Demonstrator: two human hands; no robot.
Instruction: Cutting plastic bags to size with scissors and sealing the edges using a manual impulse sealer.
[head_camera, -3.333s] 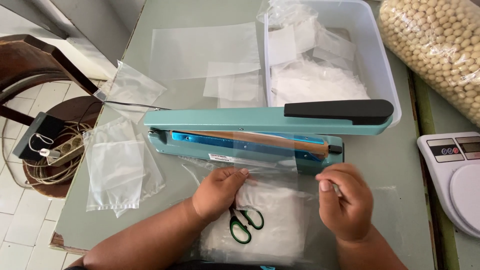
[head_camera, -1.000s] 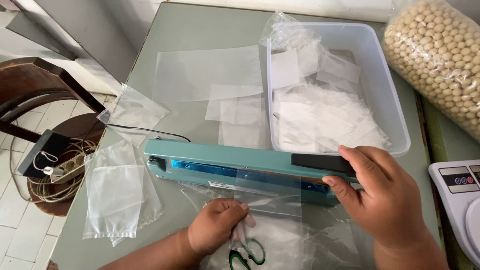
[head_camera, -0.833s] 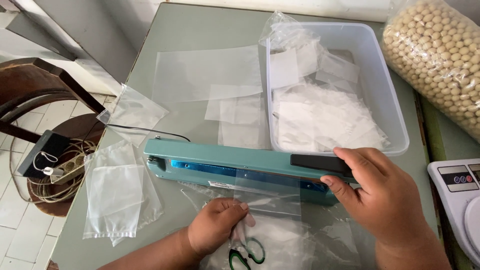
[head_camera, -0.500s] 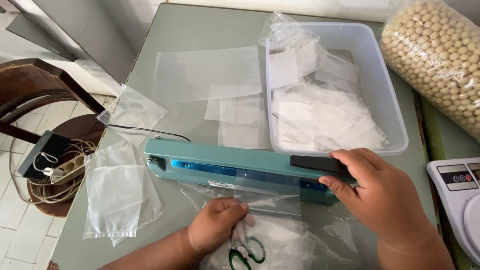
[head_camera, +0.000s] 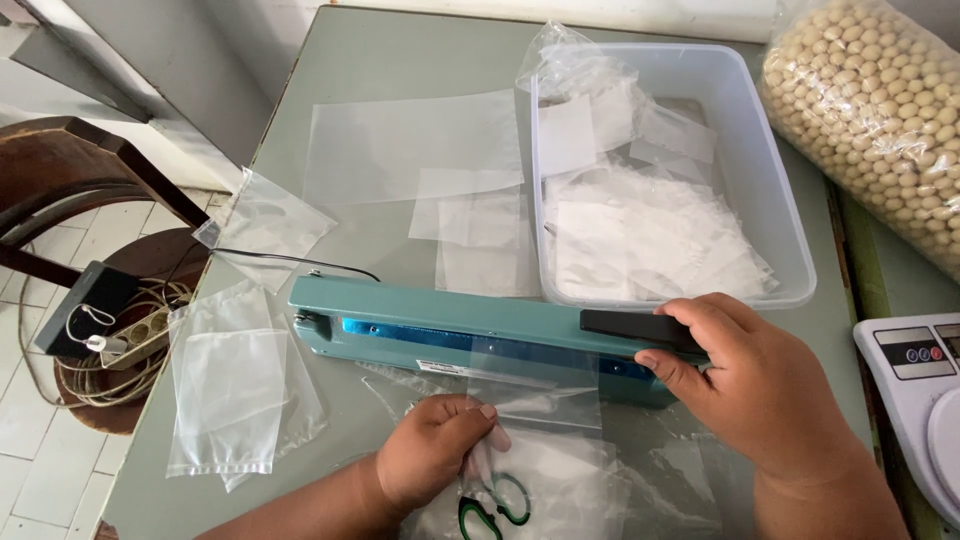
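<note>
1. Two hands are at work, and I start with the nearest. My left hand (head_camera: 432, 462) lies with curled fingers on a clear plastic bag (head_camera: 540, 395) and pins it to the table (head_camera: 400, 60); it presses the bag more than it grasps it. Green-handled scissors (head_camera: 495, 505) lie just beside this hand, partly under plastic.
2. My right hand (head_camera: 755, 385) is clenched over the black handle (head_camera: 635, 328) of the teal heat sealer (head_camera: 450, 325).
3. About three seconds ago the sealer arm stood raised and both hands were arranging the bag. Now the arm is down and the bag's far edge sits under it, so I judge the sealing press is in progress.
4. To the left, some empty bags (head_camera: 230, 390) lie at the table edge.
5. Farther away, a clear plastic tub (head_camera: 770, 200) holds many more bags, and loose flat bags (head_camera: 415, 150) lie beside it.
6. At the far right stand a big sack of pale beans (head_camera: 870, 110) and a white scale (head_camera: 920, 400).
</note>
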